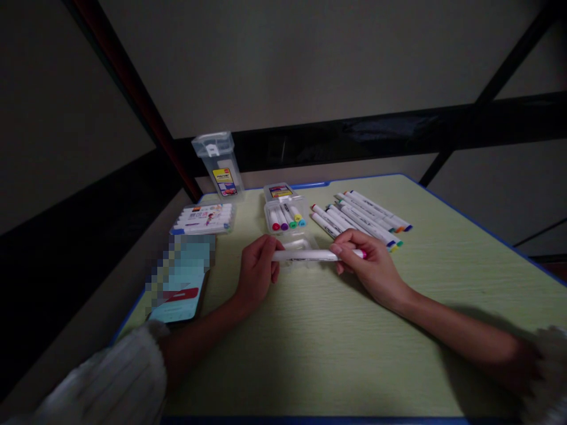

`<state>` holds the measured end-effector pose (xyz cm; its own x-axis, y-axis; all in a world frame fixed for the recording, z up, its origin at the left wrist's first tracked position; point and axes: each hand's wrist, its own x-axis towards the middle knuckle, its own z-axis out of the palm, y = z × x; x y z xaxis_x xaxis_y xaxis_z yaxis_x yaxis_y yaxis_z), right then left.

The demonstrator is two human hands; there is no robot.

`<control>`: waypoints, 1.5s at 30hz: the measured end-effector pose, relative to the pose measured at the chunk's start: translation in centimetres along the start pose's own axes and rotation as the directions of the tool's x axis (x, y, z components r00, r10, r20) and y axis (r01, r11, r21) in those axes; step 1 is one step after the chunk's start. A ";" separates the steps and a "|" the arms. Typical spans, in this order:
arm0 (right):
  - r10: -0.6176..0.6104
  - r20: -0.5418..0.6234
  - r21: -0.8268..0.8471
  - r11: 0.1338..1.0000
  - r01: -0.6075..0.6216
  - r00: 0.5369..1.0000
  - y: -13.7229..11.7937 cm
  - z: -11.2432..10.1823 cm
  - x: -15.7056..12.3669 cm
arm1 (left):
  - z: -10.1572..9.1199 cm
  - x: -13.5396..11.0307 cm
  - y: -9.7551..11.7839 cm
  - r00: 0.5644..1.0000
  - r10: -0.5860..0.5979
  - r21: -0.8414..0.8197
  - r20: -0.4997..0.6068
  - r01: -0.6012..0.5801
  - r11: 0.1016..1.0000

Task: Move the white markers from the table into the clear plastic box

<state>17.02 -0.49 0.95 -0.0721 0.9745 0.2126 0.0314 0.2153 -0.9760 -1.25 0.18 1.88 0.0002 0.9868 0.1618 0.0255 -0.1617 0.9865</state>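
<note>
A white marker (305,255) with a pink right end lies level between my two hands. My left hand (259,268) pinches its left end, and my right hand (370,262) grips it near the pink end. Just behind the marker is an empty clear plastic tray (301,241), partly covered by it. Farther back, an open clear case (286,213) holds several markers with red, purple, green, yellow and blue ends. Beyond my right hand, several white markers (361,215) with coloured ends lie loose in a slanting pile.
A tall clear box (224,171) with a yellow label stands at the back left. In front of it lies a flat pack of white pens (204,218). A lit phone (181,283) rests left of my left hand. The pale green table (283,360) has a blue edge.
</note>
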 end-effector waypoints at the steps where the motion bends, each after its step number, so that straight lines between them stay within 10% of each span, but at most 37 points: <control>1: -0.003 -0.001 -0.011 1.000 0.003 1.000 0.0 0.0 0.0 | 0.0 0.0 0.0 1.000 -0.002 -0.001 -0.002 0.002 1.000; 45: 0.043 0.091 0.046 0.998 -0.047 0.995 0.3 -0.2 0.1 | -0.1 0.0 0.2 1.000 0.000 0.048 -0.021 0.001 0.999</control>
<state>17.19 -0.37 0.71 -0.1614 0.9729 0.1653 -0.0115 0.1656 -0.9861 -1.32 0.15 2.03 -0.0205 0.9865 0.1623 0.0735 -0.1604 0.9843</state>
